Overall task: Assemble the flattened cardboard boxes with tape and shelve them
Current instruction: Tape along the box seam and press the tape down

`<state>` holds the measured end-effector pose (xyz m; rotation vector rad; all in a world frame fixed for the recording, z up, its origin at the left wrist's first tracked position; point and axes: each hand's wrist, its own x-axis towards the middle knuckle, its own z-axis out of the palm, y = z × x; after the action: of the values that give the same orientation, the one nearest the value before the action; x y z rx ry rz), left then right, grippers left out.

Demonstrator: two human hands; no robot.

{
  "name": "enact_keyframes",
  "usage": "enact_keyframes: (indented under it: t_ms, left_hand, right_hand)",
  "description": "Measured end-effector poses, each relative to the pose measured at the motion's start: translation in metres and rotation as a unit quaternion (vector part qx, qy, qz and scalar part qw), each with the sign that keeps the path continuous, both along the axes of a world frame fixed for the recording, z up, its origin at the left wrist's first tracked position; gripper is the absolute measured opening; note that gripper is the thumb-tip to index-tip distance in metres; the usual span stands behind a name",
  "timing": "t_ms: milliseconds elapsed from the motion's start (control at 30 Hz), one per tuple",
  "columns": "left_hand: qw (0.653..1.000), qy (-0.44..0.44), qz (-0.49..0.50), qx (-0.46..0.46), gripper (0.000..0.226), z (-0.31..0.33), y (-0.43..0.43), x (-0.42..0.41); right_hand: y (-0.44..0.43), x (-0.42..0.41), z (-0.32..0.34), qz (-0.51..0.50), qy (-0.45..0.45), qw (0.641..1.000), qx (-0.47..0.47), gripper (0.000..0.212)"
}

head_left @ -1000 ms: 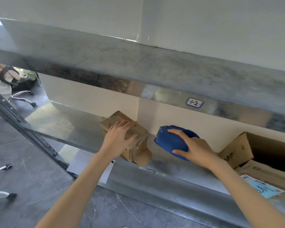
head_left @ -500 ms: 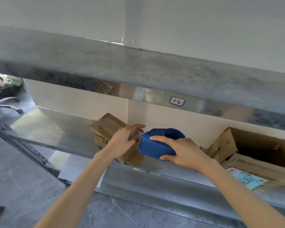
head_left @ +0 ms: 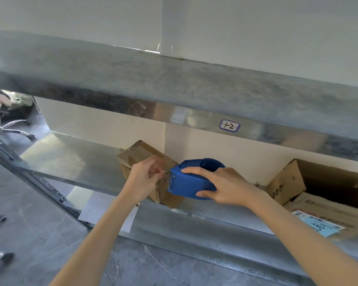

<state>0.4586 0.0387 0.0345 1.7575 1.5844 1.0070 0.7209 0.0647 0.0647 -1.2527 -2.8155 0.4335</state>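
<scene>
The taping step seems to be in hand. The right hand (head_left: 225,187) is gripping the blue tape dispenser (head_left: 191,182), fingers curled over its top. The left hand (head_left: 146,179) is pinching what looks like the tape end at the dispenser's mouth, which is pointing left. The small cardboard box (head_left: 140,154) is lying askew on the lower shelf (head_left: 70,159), its long axis running from back-left toward the front edge. Next, the tape is likely needing to be drawn out and pressed along a seam.

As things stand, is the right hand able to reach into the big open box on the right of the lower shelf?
Probably yes for reach: the open box lies close beside the right hand, with nothing between. But that hand grips the blue tape dispenser, so it cannot take anything.
</scene>
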Motion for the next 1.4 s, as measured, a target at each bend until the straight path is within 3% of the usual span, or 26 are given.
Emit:
enact_keyframes:
  t_ms: [233,600,833,1000,1200,1400]
  left_hand:
    - [0.998,-0.019,0.03,-0.047,0.038,-0.015,-0.025,-0.031]
    - [0.998,0.048,0.004,0.032,0.043,-0.039,-0.03,-0.026]
    - [0.991,0.093,-0.01,0.097,0.029,-0.056,-0.029,-0.028]
    - [0.977,0.132,-0.02,0.164,0.031,-0.064,-0.021,-0.036]
    - [0.97,0.167,-0.019,0.176,0.033,-0.064,-0.008,-0.048]
    - [0.973,0.144,-0.128,0.128,0.024,-0.06,0.005,-0.058]
  right_hand:
    - [0.003,0.015,-0.009,0.008,-0.034,0.999,-0.023,0.076]
    - [0.005,0.005,-0.014,0.01,-0.041,0.999,-0.026,0.073]
    - [0.007,0.003,-0.02,0.004,-0.046,0.999,-0.021,0.073]
    - [0.009,-0.001,-0.021,-0.008,-0.047,0.999,-0.001,0.074]
    - [0.012,-0.007,-0.02,-0.011,-0.064,0.998,0.021,0.073]
    - [0.017,-0.01,-0.014,-0.014,-0.07,0.997,0.028,0.07]
